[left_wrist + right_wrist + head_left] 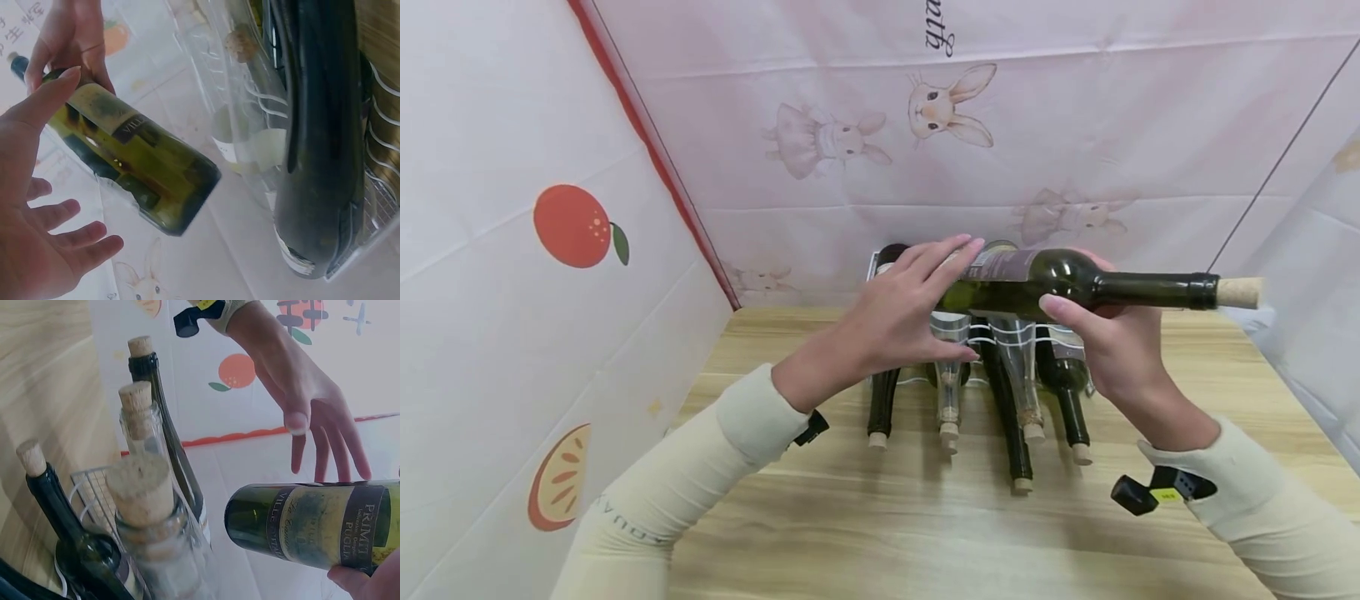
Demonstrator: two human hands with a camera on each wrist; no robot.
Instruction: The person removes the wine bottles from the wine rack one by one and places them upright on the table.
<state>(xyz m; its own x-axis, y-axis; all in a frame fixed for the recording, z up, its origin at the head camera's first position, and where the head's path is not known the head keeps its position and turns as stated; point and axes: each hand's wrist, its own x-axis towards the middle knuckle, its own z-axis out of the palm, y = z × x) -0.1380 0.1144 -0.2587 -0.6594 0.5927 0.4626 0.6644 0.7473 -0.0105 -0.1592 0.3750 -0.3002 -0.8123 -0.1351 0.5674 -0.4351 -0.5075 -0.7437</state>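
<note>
A green glass wine bottle (1067,279) with a printed label and a cork lies sideways in the air above the rack, its neck pointing right. My right hand (1123,358) grips it around the shoulder, thumb on the near side. At the base end is my left hand (887,312), fingers spread and fairly straight, fingertips right at the bottle's side. The left wrist view shows the bottle's flat base (197,197) turned away from the left palm. Below, a white wire rack (94,494) holds several corked bottles, partly hidden by my hands and the raised bottle.
Clear glass bottles (1018,358) and dark bottles (883,404) lie in the rack, corks toward me over the wooden table (925,533). A printed pink cloth wall (850,167) stands close behind the rack. Another white wall (482,292) rises at the left.
</note>
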